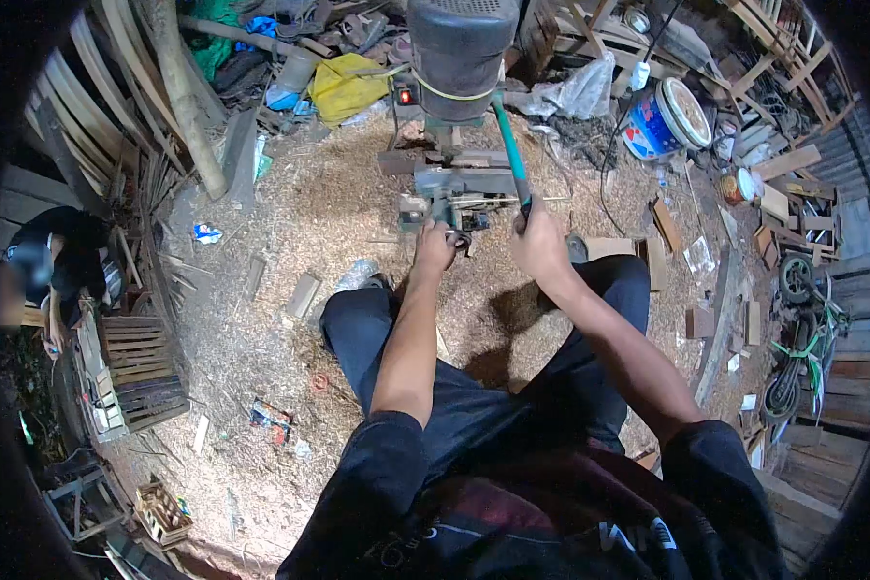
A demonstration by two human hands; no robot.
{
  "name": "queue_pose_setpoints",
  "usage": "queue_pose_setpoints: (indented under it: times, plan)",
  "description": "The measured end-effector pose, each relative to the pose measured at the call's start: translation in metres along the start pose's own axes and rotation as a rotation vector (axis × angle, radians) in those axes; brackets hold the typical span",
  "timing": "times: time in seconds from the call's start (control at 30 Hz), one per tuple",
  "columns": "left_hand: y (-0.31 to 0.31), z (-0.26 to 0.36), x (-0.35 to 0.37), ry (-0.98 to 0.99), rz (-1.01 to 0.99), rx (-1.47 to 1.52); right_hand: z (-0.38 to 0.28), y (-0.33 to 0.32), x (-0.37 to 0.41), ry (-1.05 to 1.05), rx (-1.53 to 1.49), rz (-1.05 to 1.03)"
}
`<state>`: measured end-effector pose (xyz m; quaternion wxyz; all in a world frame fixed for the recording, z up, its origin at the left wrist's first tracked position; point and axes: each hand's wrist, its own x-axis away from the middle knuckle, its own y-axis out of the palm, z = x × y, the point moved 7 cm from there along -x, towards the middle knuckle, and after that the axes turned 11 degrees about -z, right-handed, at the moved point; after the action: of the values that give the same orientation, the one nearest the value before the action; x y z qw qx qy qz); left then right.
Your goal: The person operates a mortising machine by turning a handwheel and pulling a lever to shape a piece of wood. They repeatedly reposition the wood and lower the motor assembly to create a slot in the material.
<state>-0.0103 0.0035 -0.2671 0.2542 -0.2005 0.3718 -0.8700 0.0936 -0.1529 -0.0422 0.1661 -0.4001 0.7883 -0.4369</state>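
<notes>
In front of me stands a bench machine with a large dark motor housing (pixel 462 58), which looks like a drill press or mortiser. My right hand (pixel 541 244) is closed round the dark lower end of its long teal lever (pixel 509 145). My left hand (pixel 435 246) is at the machine's base, its fingers curled at a small dark crank or handwheel (pixel 460 239); the grip is partly hidden. Just beyond it is the metal vise or work table (pixel 464 181). A red light glows on the switch box (pixel 404 95).
Wood shavings cover the floor (pixel 309 203). Loose wood blocks (pixel 304 295) lie around my legs. A paint bucket (pixel 669 118) and a yellow sack (pixel 346 89) are farther back. To the left, another person (pixel 63 256) sits by a slatted crate (pixel 143 353); a small green bike (pixel 807 358) is at right.
</notes>
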Motion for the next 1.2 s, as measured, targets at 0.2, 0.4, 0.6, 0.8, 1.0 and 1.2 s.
queue_pose_setpoints:
  times: [0.2,0.4,0.6,0.8,1.0,1.2]
  plan:
    - [-0.011,0.012,0.008,-0.046,-0.028,0.094,0.037,0.057,0.000,0.004,-0.079,0.046]
    - [-0.006,0.008,0.009,-0.031,-0.003,0.072,0.081,0.122,-0.003,0.058,-0.087,0.103]
    - [-0.006,0.008,0.011,0.039,0.041,0.109,0.110,0.166,-0.019,0.049,-0.234,0.144]
    - [-0.015,0.018,0.014,0.087,0.063,0.108,0.136,0.200,-0.036,-0.053,-0.200,0.229]
    - [-0.013,0.016,0.014,0.055,0.023,0.142,0.159,0.230,-0.050,-0.014,-0.218,0.180]
    - [-0.012,0.011,0.012,0.069,-0.016,0.113,0.142,0.211,-0.042,-0.068,-0.283,0.248]
